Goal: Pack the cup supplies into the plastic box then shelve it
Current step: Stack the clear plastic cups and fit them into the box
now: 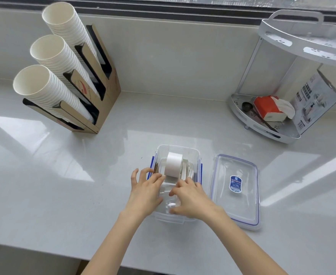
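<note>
Two hands over the open plastic box (159, 150), left hand (146, 188) fingers spread, right hand (191, 197) fingers loosely curled, white cup (173, 164) just beyond them

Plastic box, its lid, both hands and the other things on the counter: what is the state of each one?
Plastic box: open, partly packed.
Lid: off, flat beside the box.
White cup: lying inside the box.
Left hand: open, over the box.
Right hand: reaching in; grip unclear.
Cup dispenser: full.
</note>
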